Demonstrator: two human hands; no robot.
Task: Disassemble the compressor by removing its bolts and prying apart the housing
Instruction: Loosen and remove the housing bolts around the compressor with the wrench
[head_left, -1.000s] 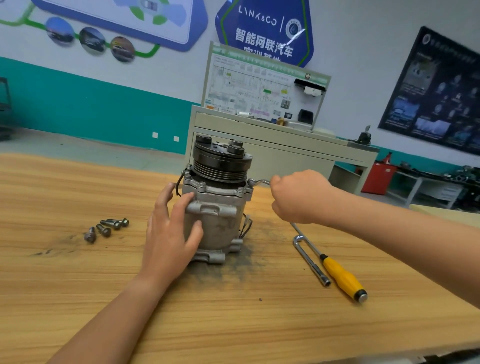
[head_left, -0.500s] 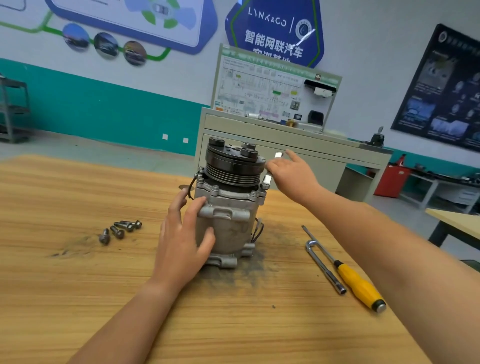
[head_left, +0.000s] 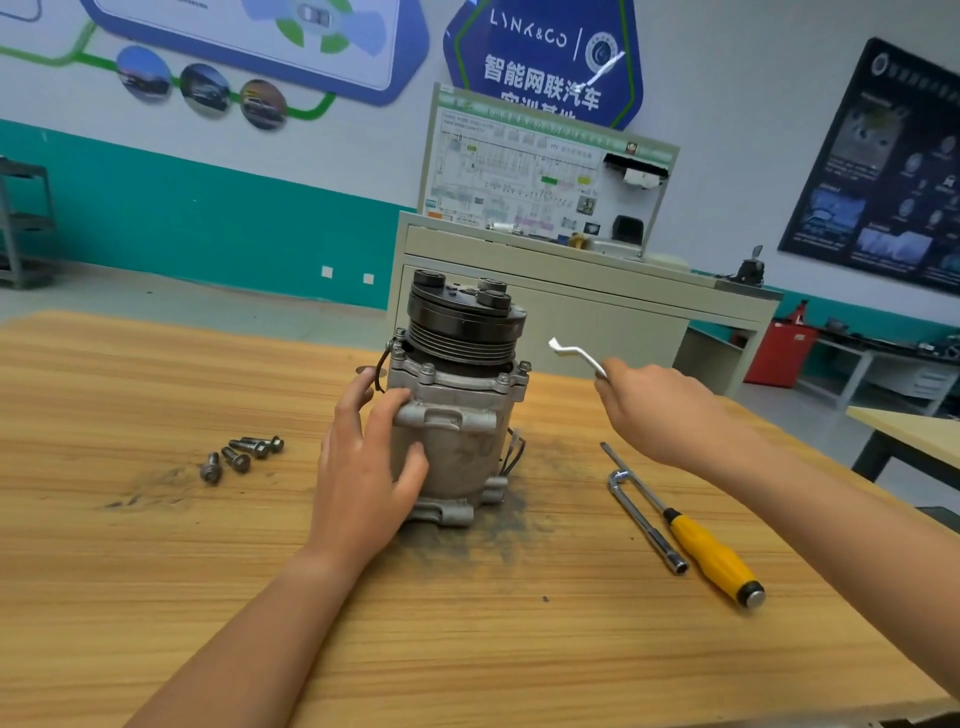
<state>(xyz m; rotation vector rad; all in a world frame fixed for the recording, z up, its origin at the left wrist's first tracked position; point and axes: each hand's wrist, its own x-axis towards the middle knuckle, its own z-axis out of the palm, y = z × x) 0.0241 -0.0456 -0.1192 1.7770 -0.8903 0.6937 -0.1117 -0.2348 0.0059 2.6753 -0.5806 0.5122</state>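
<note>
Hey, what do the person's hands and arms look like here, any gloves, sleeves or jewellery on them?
Both are bare. The left hand and right hand wear no gloves, and no ring shows on the fingers in view. The left forearm and right forearm are uncovered as far as the picture's edge: no sleeve, watch or wristband is visible.

The left hand (head_left: 363, 467) covers the compressor's (head_left: 457, 415) left flank, and its far side faces away. The right hand (head_left: 660, 410) hides the wrench's (head_left: 576, 356) handle; the wrench's free end is glared white and smeared, its shape unreadable. Both forearms (head_left: 249, 639) and the bench (head_left: 156, 597) run off the picture's edges. The loose bolts (head_left: 241, 454) are too small to show threads
</note>
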